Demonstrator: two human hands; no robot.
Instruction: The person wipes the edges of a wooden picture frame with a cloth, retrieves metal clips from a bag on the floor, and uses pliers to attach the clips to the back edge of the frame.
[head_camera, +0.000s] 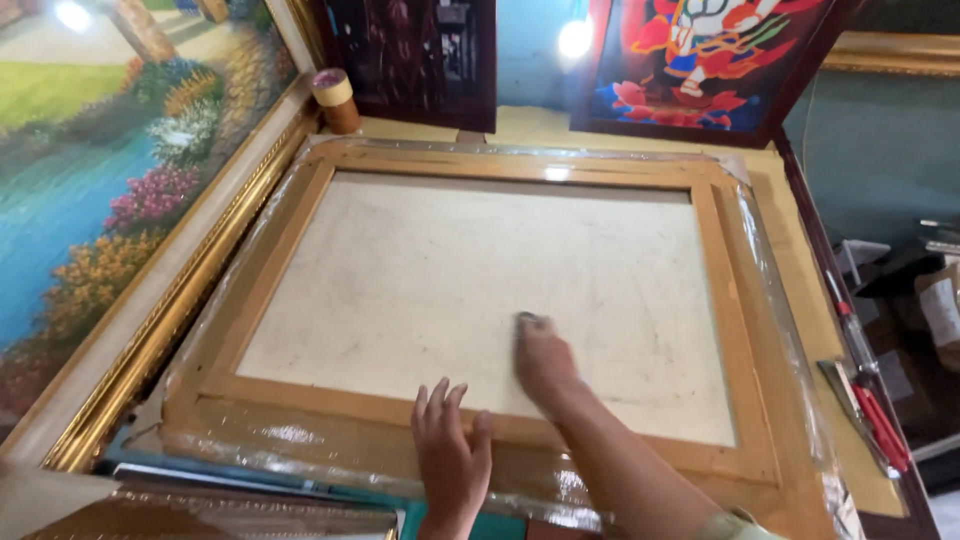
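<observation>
A wooden picture frame (715, 240) lies face down on the table, wrapped in clear plastic film, its pale canvas back (450, 270) facing up. My left hand (452, 455) rests flat on the near wooden rail, fingers spread. My right hand (545, 360) is on the canvas back near the bottom centre, closed around a small dark object (530, 320) at its fingertips; I cannot tell what the object is.
A large landscape painting in a gold frame (150, 310) leans at the left. A tape roll (335, 95) stands at the back left. Dark and red paintings (700, 70) lean at the back. Red-handled tools (880, 420) lie on the right edge.
</observation>
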